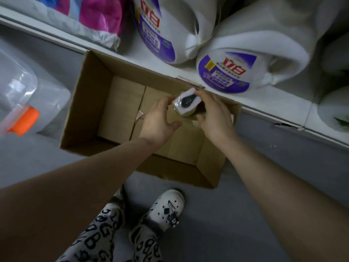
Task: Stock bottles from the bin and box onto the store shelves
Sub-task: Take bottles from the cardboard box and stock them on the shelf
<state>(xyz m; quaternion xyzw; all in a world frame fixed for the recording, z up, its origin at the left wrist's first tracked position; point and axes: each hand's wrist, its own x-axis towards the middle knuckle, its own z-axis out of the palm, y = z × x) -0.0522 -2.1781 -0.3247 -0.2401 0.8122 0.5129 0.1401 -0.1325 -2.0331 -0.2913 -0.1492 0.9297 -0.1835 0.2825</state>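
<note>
Above the box (90, 103), the right hand (215, 112) is curling around the bottle (186, 104) at 3 o'clock. The left hand (160, 120) is touching it with spread fingers (166, 104).

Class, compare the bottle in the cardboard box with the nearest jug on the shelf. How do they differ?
The bottle is small; the jug is big, white, with a purple label. The bottle is in the box, gripped by the right hand; the jug sits on the shelf, untouched.

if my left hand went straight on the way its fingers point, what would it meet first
The bottle in the cardboard box: the left hand points at its white cap and is almost touching it. The right hand curls round the far side. Depth is unclear, so this is likely, not certain.
</note>
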